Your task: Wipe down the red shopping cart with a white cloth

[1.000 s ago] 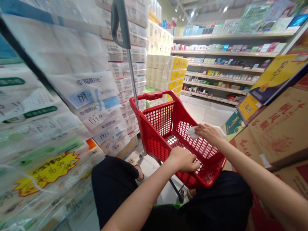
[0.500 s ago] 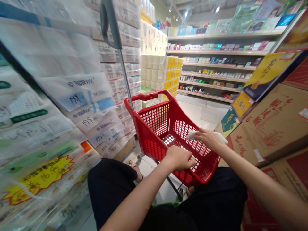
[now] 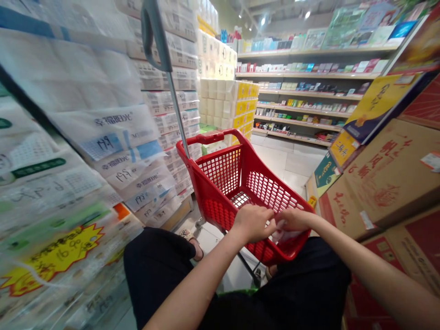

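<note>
A red plastic rolling shopping basket [image 3: 220, 211] with latticed walls and a long grey pull handle [image 3: 156, 39] stands tilted between my knees. My left hand [image 3: 254, 223] lies over its near left rim, fingers curled round the edge. Low inside the basket, my right hand [image 3: 292, 220] is closed on a thin white cloth or tissue [image 3: 280, 231], pressed near the wall close to my left fingers. Part of the cloth is hidden by the hands.
Stacked packs of tissue paper [image 3: 117, 137] rise on the left, with a yellow price sign [image 3: 57, 259]. Cardboard boxes [image 3: 385, 178] are piled on the right. Shelves of small goods [image 3: 309, 75] stand at the back, beyond a tiled floor [image 3: 275, 149].
My right hand has moved from the basket's right wall down and left with the white cloth, next to my left hand. The left hand stays nearly in place.
</note>
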Tool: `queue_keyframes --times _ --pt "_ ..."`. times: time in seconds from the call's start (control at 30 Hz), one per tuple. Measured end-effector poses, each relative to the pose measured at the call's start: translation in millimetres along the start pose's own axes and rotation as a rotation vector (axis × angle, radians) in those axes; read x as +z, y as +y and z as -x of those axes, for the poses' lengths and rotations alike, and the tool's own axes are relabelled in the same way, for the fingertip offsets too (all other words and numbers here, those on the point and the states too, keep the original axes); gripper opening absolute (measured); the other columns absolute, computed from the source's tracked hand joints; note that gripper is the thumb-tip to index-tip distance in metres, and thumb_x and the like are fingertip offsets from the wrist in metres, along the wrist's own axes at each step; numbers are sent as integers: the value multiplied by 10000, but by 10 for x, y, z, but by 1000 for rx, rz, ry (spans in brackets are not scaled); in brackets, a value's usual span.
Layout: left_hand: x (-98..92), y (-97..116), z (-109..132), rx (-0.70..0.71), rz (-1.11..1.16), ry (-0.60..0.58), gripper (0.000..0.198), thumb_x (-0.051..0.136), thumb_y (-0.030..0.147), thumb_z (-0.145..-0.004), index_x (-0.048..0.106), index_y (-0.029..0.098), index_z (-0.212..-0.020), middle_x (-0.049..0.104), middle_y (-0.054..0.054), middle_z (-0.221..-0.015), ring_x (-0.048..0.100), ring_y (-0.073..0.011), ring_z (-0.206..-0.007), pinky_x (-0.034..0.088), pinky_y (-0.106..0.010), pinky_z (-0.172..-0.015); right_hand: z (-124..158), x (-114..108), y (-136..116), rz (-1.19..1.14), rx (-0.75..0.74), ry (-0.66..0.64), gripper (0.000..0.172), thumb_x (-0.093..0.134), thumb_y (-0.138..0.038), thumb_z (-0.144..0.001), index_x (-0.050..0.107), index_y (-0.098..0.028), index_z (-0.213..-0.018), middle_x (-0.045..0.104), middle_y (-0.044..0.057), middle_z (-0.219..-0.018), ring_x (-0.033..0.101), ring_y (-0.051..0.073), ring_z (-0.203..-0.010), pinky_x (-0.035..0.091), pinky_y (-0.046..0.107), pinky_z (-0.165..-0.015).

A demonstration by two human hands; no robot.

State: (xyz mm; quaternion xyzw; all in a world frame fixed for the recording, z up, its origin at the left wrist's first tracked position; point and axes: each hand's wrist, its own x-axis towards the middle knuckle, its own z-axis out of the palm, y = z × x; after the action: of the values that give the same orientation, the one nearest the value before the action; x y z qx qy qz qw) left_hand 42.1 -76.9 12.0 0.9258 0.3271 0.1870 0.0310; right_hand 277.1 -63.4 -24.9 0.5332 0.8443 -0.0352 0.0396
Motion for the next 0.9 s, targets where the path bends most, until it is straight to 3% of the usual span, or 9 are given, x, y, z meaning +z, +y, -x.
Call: queue_keyframes --times 0.07,0.17,0.23,0.27,0.4,0.5,0.7,0.8,0.9 --pt "7 -3 -7 14 -9 35 252 442 391 -897 608 209 -952 689 -20 -935 636 -192 -851 443 -319 -760 -60 -217 -52 -182 -77 31 191 554 -219 -731 689 -259 -859 706 -30 -775 637 126 -676 473 206 -616" --pt "15 -1 -6 23 -38 34 250 436 392 -898 602 210 -942 677 -23 -950 627 -192 -860 440 -319 -754 -131 -508 10 -331 -2 413 264 468 -222 -827 642 -222 -1026 698 29 -985 640 173 -883 489 281 -787" --pt "20 3 3 22 -45 14 255 435 397 -898 605 208 -907 674 -24 -928 625 -190 -852 439 -316 -749 -138 -576 167 -264 94 646 330 456 -222 -848 605 -226 -1142 663 60 -1115 611 210 -1013 469 336 -873" --pt "23 5 8 22 -42 10 259 433 399 -900 608 208 -900 673 -23 -919 625 -189 -849 438 -314 -748 -126 -556 269 -217 131 702 367 453 -224 -854 583 -231 -1197 643 72 -1167 593 226 -1064 460 358 -899" --pt "41 2 20 31 -28 18 275 427 407 -903 616 211 -876 676 -17 -905 627 -184 -839 433 -315 -745 17 -219 644 -100 231 652 403 427 -283 -898 548 -242 -1280 648 86 -1180 600 249 -1069 481 385 -887" --pt "59 -9 10 34 -27 28 286 419 411 -906 617 212 -853 676 -11 -886 626 -181 -820 429 -315 -733 203 32 737 -69 266 638 385 391 -321 -926 557 -251 -1267 656 77 -1167 606 249 -1054 492 384 -873" --pt "66 -9 -22 29 -29 36 273 417 395 -906 618 216 -863 666 -16 -886 607 -179 -808 424 -306 -731 505 33 497 17 294 688 346 413 -298 -916 556 -268 -1230 620 93 -1167 577 258 -1065 497 379 -854" --pt "48 6 -26 52 -13 62 257 425 386 -908 615 214 -914 649 -27 -906 595 -176 -843 427 -309 -790 445 -20 335 43 302 661 341 428 -247 -892 567 -263 -1203 612 99 -1156 575 258 -1055 498 366 -831" --pt "45 23 -27 67 1 97 261 422 379 -916 608 213 -990 638 -39 -942 586 -186 -897 421 -327 -853 249 -25 114 -114 205 569 306 459 -244 -874 599 -259 -1146 625 78 -1138 599 231 -999 495 332 -808"
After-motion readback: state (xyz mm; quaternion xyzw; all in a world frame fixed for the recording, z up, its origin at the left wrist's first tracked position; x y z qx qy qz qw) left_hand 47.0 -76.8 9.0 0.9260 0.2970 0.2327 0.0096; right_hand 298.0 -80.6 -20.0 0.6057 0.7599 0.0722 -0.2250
